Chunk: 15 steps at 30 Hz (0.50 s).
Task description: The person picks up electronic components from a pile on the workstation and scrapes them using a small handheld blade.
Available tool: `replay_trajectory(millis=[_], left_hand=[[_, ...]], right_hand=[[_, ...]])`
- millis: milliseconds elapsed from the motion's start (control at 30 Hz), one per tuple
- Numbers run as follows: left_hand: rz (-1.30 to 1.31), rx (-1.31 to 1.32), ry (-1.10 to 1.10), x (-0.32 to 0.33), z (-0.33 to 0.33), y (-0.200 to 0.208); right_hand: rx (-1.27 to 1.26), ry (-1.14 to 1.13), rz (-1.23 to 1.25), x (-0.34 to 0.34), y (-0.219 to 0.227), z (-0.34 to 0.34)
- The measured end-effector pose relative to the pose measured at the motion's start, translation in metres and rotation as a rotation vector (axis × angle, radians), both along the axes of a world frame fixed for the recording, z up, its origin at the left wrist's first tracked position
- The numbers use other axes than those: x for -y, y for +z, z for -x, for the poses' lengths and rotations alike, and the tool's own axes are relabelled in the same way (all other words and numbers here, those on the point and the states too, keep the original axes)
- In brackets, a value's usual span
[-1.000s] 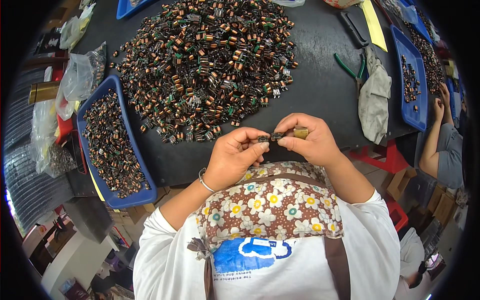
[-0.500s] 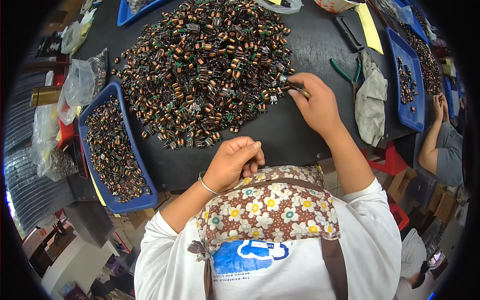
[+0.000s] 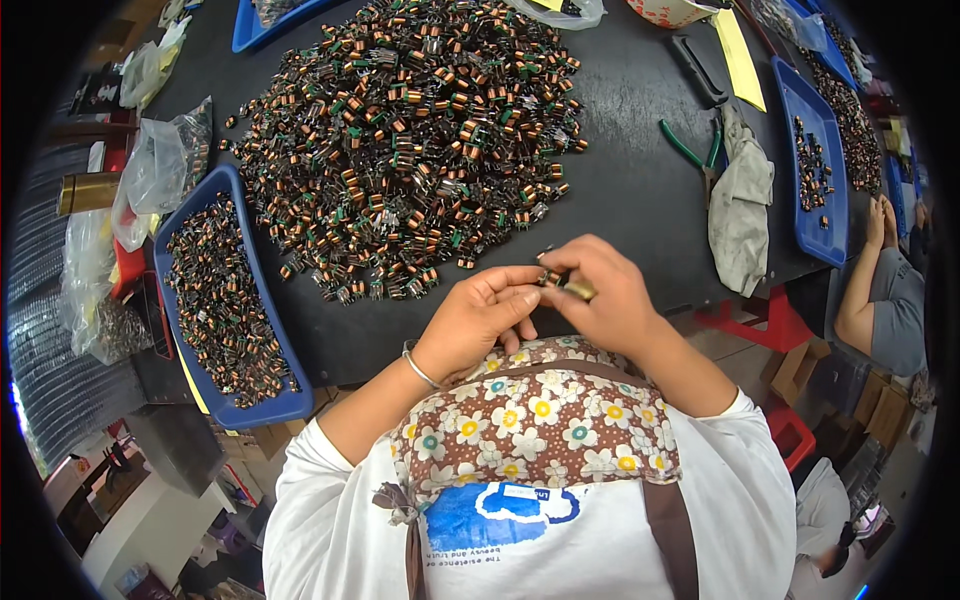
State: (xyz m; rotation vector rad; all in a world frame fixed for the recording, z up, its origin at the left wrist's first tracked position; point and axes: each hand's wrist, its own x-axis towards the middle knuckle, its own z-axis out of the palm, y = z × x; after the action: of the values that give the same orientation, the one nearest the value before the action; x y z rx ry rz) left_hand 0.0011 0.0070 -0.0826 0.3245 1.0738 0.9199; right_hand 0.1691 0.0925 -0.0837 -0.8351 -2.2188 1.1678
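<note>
Coil component (image 3: 549, 277): small, dark, partly hidden; between the fingertips of both hands, near the front edge of the worktop (image 3: 635, 120).
Handling: probably light and stiff; wire and pins likely easily bent or scratched.
Best hold: dark body, clear of winding and pins.
Left hand (image 3: 478, 312): thumb and forefinger pinching the component's near end.
Right hand (image 3: 610, 300): fingers closed around a brass-coloured piece (image 3: 580, 290), tips at the component.
Pile (image 3: 420, 140): similar parts, beyond the hands.

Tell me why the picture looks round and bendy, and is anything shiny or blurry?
Head view: fisheye lens, so black corners and bent edges; head view: pale shine on the dark table; head view: small part by the right hand, too tiny to see sharply.
</note>
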Motion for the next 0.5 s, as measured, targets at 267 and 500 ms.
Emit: replay_trajectory(millis=[267, 500], left_hand=[[-0.011, 0.069, 0.072, 0.007, 0.004, -0.001], [-0.045, 0.001, 0.089, 0.009, 0.005, -0.001]], right_hand=[[-0.083, 0.039, -0.113, -0.025, -0.003, 0.006], [0.103, -0.120, -0.232, -0.056, -0.015, 0.014]])
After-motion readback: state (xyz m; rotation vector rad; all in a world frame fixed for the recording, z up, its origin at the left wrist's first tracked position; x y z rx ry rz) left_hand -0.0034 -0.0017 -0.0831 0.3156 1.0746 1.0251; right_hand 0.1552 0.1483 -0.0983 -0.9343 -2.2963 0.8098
